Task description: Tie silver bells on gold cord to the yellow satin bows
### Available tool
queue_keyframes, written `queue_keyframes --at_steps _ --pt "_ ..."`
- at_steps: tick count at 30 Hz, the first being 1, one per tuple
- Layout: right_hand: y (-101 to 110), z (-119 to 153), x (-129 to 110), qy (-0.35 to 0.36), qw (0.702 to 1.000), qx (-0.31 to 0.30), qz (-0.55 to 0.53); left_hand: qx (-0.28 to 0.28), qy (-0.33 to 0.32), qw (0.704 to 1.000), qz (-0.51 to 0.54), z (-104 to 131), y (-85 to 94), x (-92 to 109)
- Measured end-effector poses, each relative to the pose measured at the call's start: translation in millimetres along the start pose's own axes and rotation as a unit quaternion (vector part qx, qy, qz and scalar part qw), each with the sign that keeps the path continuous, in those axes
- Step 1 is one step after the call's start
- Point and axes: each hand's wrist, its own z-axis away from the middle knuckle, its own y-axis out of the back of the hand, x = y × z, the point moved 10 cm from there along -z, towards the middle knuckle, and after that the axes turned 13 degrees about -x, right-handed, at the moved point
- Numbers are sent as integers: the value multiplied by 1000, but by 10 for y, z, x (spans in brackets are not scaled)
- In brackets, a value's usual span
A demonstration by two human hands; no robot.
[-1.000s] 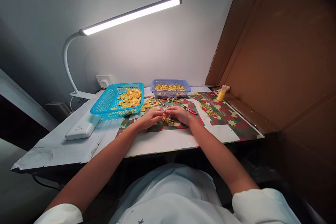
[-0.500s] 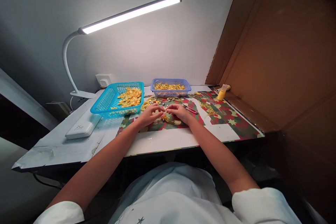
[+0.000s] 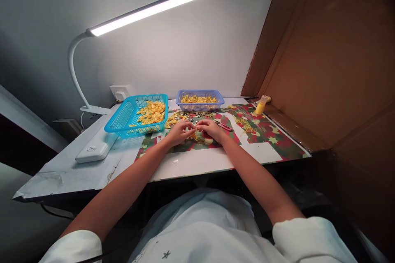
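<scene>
My left hand point(image 3: 181, 132) and my right hand point(image 3: 210, 130) meet fingertip to fingertip above the camouflage-patterned mat point(image 3: 274, 139). Both are closed in a pinch. Whatever small thing sits between the fingertips is too small to name. Just below them, a yellow ribbon-like piece point(image 3: 202, 139) lies over the mat, partly covered by my fingers. Beyond my hands are small silvery beads or bells and more yellow pieces point(image 3: 173, 120). Right of my right hand lies a pair of red-handled thread snips point(image 3: 224, 126).
A turquoise basket point(image 3: 121, 120) with yellow ribbon pieces stands left; a blue-violet basket point(image 3: 200, 107) of gold strands is at the back. A power bank point(image 3: 95, 148), desk lamp point(image 3: 77, 65), yellow bottle point(image 3: 261, 107), gold chain pile point(image 3: 245, 124) and tall cardboard point(image 3: 327, 61) surround the work area.
My fingertips have drawn closer together, and the left fingers have curled into a pinch. The whole view has shifted slightly. The baskets and tools stay in place.
</scene>
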Motion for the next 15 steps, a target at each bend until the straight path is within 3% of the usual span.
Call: queue_keyframes --at_steps 15 --pt "259 25 -55 47 993 103 28 0 -25 997 -73 3 11 129"
